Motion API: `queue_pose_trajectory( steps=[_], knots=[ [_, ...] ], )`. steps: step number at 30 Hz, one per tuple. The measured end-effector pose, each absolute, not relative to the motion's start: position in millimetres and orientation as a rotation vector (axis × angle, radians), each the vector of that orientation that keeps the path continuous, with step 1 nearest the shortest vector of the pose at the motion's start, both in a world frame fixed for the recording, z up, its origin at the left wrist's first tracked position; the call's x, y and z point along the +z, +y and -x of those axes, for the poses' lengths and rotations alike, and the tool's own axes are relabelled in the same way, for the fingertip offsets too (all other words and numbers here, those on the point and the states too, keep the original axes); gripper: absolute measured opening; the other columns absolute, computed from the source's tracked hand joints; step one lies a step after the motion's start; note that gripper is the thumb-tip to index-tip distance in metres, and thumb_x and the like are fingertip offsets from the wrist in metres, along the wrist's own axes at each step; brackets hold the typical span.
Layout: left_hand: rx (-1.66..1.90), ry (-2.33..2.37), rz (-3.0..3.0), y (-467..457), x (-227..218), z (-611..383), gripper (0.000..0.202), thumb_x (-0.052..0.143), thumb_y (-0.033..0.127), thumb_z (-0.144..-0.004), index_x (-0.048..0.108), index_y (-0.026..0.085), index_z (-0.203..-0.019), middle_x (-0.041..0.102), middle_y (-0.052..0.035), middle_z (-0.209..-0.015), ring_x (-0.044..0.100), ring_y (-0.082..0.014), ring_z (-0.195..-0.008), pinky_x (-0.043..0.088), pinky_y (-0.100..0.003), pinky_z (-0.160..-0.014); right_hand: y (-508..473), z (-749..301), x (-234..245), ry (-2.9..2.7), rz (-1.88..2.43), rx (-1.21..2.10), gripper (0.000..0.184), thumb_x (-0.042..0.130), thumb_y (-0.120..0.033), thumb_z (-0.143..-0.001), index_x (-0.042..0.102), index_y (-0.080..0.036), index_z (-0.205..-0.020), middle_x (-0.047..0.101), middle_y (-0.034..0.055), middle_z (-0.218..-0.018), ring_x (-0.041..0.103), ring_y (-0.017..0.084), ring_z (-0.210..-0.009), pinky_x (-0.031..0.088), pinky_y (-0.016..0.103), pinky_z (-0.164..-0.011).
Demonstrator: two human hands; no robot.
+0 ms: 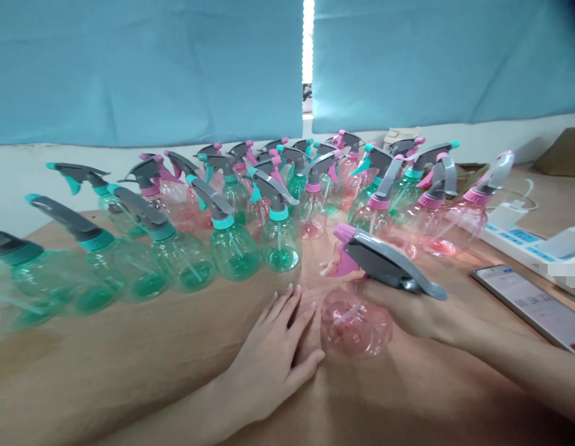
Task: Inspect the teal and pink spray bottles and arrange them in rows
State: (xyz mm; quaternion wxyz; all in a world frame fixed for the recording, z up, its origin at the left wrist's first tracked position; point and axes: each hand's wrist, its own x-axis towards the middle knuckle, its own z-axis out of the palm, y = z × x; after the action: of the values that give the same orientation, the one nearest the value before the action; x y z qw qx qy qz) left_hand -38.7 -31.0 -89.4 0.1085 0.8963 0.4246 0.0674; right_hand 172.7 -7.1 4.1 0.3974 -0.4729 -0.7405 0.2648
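Observation:
My right hand (392, 300) is wrapped round the neck of a pink spray bottle (354, 325), below its grey and pink trigger head (389, 260). Part of that hand is hidden behind the head. The bottle's clear pink body stands at the middle of the table. Just left of it my left hand (278, 344) lies flat on the brown tabletop (176, 365), fingers stretched forward and holding nothing. Beyond that hand stands a green spray bottle (280, 244) with a turquoise collar, and another green spray bottle (235, 251) is beside it.
Several more green and pink spray bottles crowd the table's back and left, such as a pink one (310, 214). At right lie a phone (523, 303) with its screen lit and a white power strip (523, 238) with plugs. Blue curtains (143, 68) hang behind.

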Motion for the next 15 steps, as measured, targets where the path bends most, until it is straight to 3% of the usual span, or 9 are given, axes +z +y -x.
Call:
queue_pose_trajectory(
  steps=[9, 15],
  knots=[
    [0.240, 1.241, -2.626, -31.4, -91.0, 40.1, 0.060, 0.047, 0.049, -0.096, 0.036, 0.018, -0.146, 0.025, -0.0154, -0.156, 0.024, -0.0327, -0.143, 0.028, -0.054, -0.113, -6.5, -173.8, 1.4, -1.819, 1.219, 0.729, 0.021, 0.054, -0.020, -0.066, 0.036, -0.025, -0.056, 0.028, -0.0054, -0.048, 0.032, 0.011, -0.042, 0.029, 0.024, -0.036],
    [0.182, 1.254, -2.642, -31.3, -89.7, 39.0, 0.061, 0.045, 0.051, -0.096, 0.035, 0.017, -0.147, 0.025, -0.0164, -0.156, 0.024, -0.0321, -0.143, 0.028, -0.054, -0.112, -5.3, -170.2, 1.7, -1.805, 1.112, 0.818, 0.010, 0.046, -0.016, -0.062, 0.044, -0.025, -0.061, 0.034, -0.0046, -0.049, 0.035, 0.012, -0.042, 0.032, 0.024, -0.038]
  ],
)
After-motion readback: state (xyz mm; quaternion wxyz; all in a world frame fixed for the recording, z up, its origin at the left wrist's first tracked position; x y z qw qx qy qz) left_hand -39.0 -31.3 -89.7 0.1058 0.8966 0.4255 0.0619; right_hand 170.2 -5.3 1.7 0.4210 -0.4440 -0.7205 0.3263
